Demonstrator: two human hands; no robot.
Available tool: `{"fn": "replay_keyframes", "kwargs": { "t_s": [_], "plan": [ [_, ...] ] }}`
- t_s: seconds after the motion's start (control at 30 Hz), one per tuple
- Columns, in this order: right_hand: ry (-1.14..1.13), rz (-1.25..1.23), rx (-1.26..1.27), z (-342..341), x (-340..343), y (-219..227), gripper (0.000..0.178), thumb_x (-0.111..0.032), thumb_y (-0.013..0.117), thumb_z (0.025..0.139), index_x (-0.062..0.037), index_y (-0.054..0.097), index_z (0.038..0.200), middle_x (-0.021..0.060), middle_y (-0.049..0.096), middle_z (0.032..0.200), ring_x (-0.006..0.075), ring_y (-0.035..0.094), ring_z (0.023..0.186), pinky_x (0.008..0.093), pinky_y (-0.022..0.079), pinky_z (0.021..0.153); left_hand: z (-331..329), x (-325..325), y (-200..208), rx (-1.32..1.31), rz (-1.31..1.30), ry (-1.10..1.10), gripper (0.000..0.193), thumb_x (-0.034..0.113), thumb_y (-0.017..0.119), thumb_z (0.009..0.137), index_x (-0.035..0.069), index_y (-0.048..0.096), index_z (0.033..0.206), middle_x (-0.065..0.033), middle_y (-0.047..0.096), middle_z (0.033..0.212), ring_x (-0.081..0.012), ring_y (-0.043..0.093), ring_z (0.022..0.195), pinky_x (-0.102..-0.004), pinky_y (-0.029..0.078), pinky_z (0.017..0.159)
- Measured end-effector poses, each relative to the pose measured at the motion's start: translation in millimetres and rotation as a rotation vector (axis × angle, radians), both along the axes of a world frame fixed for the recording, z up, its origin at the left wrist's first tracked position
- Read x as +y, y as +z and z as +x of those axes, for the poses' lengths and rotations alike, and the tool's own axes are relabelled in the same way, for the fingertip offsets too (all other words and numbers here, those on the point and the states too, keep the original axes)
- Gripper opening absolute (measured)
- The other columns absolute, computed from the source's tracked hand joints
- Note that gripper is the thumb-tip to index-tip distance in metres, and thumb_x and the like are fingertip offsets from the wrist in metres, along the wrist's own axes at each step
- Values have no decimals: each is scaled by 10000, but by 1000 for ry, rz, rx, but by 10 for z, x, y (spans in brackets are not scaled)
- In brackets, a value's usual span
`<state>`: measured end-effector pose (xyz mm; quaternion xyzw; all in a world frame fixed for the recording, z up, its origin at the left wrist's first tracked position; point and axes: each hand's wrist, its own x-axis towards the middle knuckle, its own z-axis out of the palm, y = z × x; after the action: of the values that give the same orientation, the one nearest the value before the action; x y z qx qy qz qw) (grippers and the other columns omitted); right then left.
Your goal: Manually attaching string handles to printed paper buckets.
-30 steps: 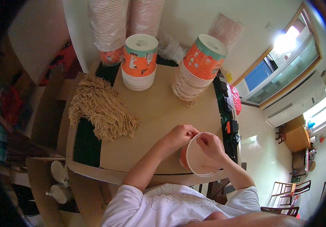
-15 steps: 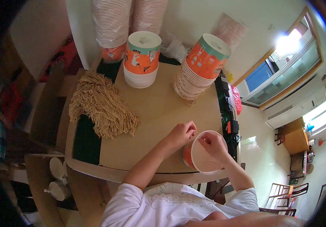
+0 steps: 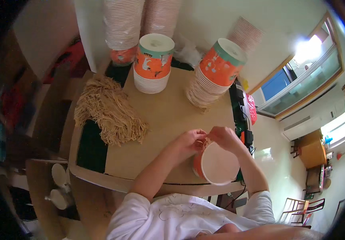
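While hands (image 3: pixel 208 140) pinch its rim, orange cup (image 3: pixel 216 164) tipped, mouth facing the camera

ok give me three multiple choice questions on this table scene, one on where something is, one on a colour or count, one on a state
1. Where does the heap of tan string lie?
A. at the table's left side
B. inside the cup
C. on the floor

2. What colour is the outside of the paper cup at the hands?
A. blue
B. orange
C. black

3. How does that cup stand?
A. upright, mouth up
B. tipped over, its white inside facing the camera
C. stacked under other cups

Answers:
1 A, the heap rests on the tabletop, left of the cup stacks.
2 B, an orange wall shows beside the white inside.
3 B, its round opening faces the viewer while the left hand and right hand meet at its rim.
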<state>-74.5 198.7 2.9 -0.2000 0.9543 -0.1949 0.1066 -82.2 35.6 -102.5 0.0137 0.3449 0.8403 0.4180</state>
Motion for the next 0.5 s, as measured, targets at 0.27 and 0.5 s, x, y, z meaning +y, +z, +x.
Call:
{"fn": "replay_keyframes", "kwargs": {
  "t_s": [0.27, 0.5],
  "plan": [
    [-226, -504, -444, 43, 114, -274, 191, -171, 606, 844, 18, 606, 814, 47, 608, 680, 102, 566, 634, 250, 468, 590, -19, 24, -27, 4, -11, -39, 128, 174, 465, 916, 81, 473, 1004, -44, 578, 707, -125, 543, 575, -257, 465, 522],
    [-255, -496, -330, 89, 175, -286, 121, -99, 578, 841, 18, 594, 815, 38, 605, 694, 92, 558, 634, 238, 465, 589, 117, 82, 156, 185, -171, 74, 449, 327, 709, 754, 57, 472, 1024, -39, 568, 764, -113, 536, 621, -239, 460, 564]
  ]
}}
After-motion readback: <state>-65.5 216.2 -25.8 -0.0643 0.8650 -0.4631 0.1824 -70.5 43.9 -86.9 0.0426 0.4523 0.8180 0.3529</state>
